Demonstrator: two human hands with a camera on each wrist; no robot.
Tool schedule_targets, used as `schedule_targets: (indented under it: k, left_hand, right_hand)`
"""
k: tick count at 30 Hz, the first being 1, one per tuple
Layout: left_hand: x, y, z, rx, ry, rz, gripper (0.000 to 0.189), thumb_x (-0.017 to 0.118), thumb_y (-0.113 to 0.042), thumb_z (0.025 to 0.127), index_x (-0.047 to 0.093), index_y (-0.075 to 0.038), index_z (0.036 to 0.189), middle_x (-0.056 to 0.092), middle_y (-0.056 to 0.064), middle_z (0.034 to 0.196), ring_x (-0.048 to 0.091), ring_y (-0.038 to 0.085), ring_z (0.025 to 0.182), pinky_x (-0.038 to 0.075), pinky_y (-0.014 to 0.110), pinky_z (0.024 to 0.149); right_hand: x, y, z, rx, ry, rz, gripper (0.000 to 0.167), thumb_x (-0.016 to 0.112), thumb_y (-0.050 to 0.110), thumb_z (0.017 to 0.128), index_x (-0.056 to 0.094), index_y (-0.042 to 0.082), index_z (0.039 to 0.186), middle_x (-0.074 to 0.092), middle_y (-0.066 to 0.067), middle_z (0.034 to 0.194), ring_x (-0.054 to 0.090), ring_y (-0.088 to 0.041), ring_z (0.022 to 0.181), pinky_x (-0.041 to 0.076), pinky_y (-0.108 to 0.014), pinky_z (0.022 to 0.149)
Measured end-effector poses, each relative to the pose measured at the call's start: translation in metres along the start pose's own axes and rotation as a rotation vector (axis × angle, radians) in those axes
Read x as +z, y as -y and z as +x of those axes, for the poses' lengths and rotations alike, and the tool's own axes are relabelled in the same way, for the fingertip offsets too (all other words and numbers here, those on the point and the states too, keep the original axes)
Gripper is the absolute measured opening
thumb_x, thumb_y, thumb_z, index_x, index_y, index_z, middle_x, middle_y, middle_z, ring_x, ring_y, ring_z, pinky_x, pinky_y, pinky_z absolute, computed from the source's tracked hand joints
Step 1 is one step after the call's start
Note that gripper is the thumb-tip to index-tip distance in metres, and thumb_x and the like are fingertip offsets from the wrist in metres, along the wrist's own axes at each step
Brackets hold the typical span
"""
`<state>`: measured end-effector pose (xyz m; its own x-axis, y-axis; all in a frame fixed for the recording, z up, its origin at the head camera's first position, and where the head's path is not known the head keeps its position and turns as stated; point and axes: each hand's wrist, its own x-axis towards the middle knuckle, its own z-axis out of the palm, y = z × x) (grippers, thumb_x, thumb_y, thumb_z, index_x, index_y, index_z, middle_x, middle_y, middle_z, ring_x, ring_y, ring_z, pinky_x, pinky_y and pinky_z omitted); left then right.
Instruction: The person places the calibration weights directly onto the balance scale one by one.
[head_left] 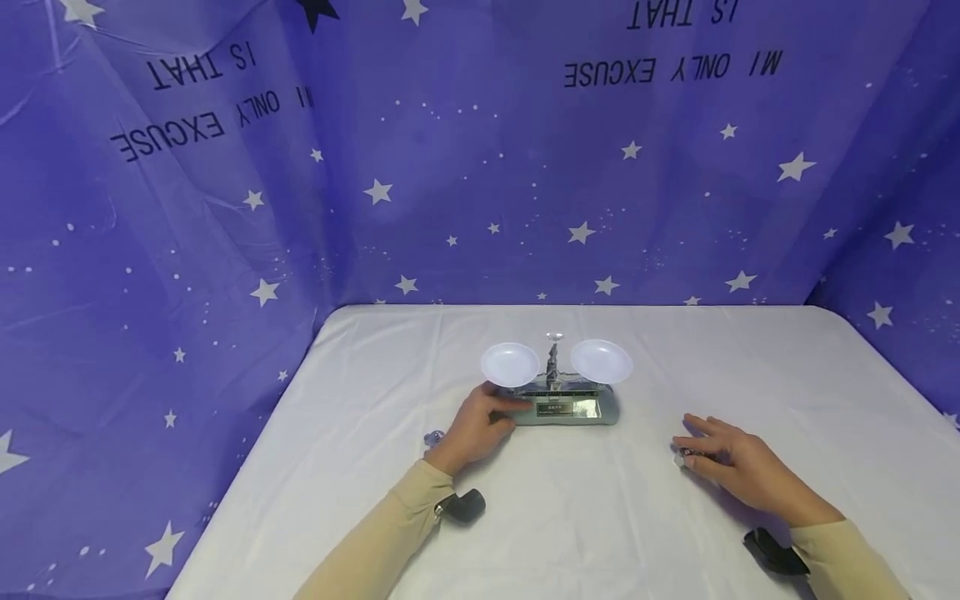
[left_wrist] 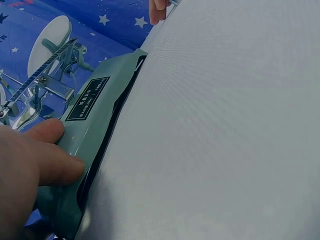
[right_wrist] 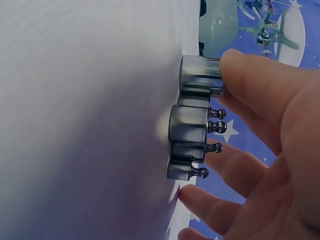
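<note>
A balance scale point(head_left: 555, 408) with a green base and two white pans stands on the white-covered table. My left hand point(head_left: 476, 425) rests on the left end of its base, with fingertips point(left_wrist: 70, 170) touching the green surface beside the label; part of the hand is hidden under the left pan. To the right of the scale, my right hand point(head_left: 738, 462) is over several metal weights point(right_wrist: 190, 122) standing close together, each visible knob upward. Thumb and a finger pinch the top of the largest weight point(right_wrist: 200, 75), whose knob they cover. It stands among the others, apparently on the cloth.
A small bluish, shiny object point(head_left: 433, 437) lies beside the left wrist; its kind is unclear. The white tablecloth point(head_left: 600, 517) shows some wrinkles. Purple star-printed curtains point(head_left: 525, 167) hang behind and at both sides of the table. Black wrist devices point(head_left: 776, 552) sit at both sleeves.
</note>
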<state>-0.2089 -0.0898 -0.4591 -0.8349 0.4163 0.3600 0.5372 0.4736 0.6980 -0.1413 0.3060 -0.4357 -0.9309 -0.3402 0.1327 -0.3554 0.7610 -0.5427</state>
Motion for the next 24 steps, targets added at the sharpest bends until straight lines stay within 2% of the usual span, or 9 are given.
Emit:
schedule_targets:
  k: [7, 13, 15, 17, 18, 19, 20, 21, 24]
  left_hand:
    - [-0.001, 0.002, -0.001, 0.011, 0.028, 0.006, 0.035, 0.063, 0.002, 0.08, 0.078, -0.004, 0.111, 0.061, 0.021, 0.14, 0.057, 0.037, 0.133, 0.043, 0.051, 0.115]
    - [-0.005, 0.002, 0.002, 0.041, 0.029, 0.019, 0.035, 0.063, 0.003, 0.08, 0.079, -0.003, 0.11, 0.064, 0.021, 0.137, 0.06, 0.036, 0.129, 0.045, 0.05, 0.114]
    - [-0.006, 0.002, 0.002, 0.042, 0.033, 0.028, 0.035, 0.063, 0.003, 0.079, 0.079, -0.004, 0.11, 0.065, 0.02, 0.135, 0.061, 0.036, 0.128, 0.046, 0.049, 0.113]
    - [-0.006, 0.003, 0.001, 0.044, 0.035, 0.038, 0.036, 0.063, 0.003, 0.079, 0.079, -0.004, 0.11, 0.065, 0.02, 0.135, 0.061, 0.035, 0.127, 0.046, 0.049, 0.112]
    - [-0.006, 0.003, 0.0, 0.039, 0.036, 0.036, 0.036, 0.063, 0.003, 0.079, 0.079, -0.005, 0.11, 0.064, 0.02, 0.136, 0.061, 0.035, 0.128, 0.046, 0.049, 0.113]
    - [-0.006, 0.004, 0.0, 0.035, 0.036, 0.034, 0.037, 0.063, 0.003, 0.079, 0.079, -0.005, 0.11, 0.064, 0.019, 0.136, 0.061, 0.035, 0.128, 0.046, 0.048, 0.113]
    - [-0.006, 0.004, -0.001, 0.032, 0.034, 0.031, 0.037, 0.063, 0.003, 0.078, 0.079, -0.005, 0.11, 0.064, 0.019, 0.136, 0.061, 0.035, 0.128, 0.046, 0.048, 0.113]
    - [-0.006, 0.004, -0.001, 0.025, 0.033, 0.025, 0.037, 0.063, 0.002, 0.078, 0.079, -0.005, 0.11, 0.064, 0.019, 0.136, 0.061, 0.035, 0.128, 0.046, 0.048, 0.113]
    - [-0.005, 0.005, -0.003, 0.013, 0.032, 0.015, 0.036, 0.064, 0.002, 0.079, 0.079, -0.006, 0.111, 0.064, 0.019, 0.137, 0.06, 0.034, 0.129, 0.045, 0.048, 0.114]
  right_hand:
    - [0.003, -0.001, 0.0, 0.027, 0.029, -0.013, 0.03, 0.073, 0.017, 0.091, 0.077, 0.009, 0.119, 0.059, -0.03, 0.14, 0.041, -0.065, 0.133, 0.036, -0.08, 0.098]
    - [0.01, -0.004, -0.001, 0.007, -0.034, -0.029, 0.026, 0.073, 0.017, 0.09, 0.079, 0.012, 0.115, 0.067, -0.023, 0.132, 0.048, -0.06, 0.13, 0.039, -0.076, 0.097]
    - [0.013, -0.006, -0.004, 0.002, -0.062, -0.053, 0.024, 0.074, 0.019, 0.091, 0.079, 0.015, 0.114, 0.07, -0.019, 0.129, 0.053, -0.046, 0.134, 0.043, -0.064, 0.106]
    - [0.016, -0.006, -0.005, 0.0, -0.081, -0.07, 0.024, 0.074, 0.021, 0.091, 0.079, 0.017, 0.114, 0.072, -0.015, 0.128, 0.054, -0.03, 0.137, 0.042, -0.038, 0.118]
    - [0.016, -0.006, -0.006, 0.001, -0.085, -0.07, 0.024, 0.074, 0.022, 0.091, 0.079, 0.017, 0.114, 0.072, -0.015, 0.128, 0.054, -0.029, 0.138, 0.041, -0.034, 0.118]
    - [0.017, -0.006, -0.006, 0.005, -0.091, -0.079, 0.024, 0.074, 0.022, 0.091, 0.079, 0.018, 0.114, 0.072, -0.013, 0.127, 0.055, -0.028, 0.137, 0.038, -0.021, 0.116]
    - [0.016, -0.005, -0.005, 0.009, -0.089, -0.081, 0.025, 0.075, 0.022, 0.091, 0.079, 0.018, 0.114, 0.072, -0.013, 0.128, 0.055, -0.03, 0.137, 0.038, -0.02, 0.116]
    - [0.016, -0.005, -0.005, 0.01, -0.084, -0.071, 0.025, 0.075, 0.021, 0.09, 0.079, 0.016, 0.115, 0.072, -0.015, 0.128, 0.055, -0.037, 0.136, 0.038, -0.023, 0.118]
    - [0.013, -0.002, -0.003, 0.035, -0.046, -0.046, 0.027, 0.074, 0.02, 0.091, 0.078, 0.012, 0.116, 0.069, -0.02, 0.13, 0.05, -0.058, 0.129, 0.043, -0.065, 0.106]
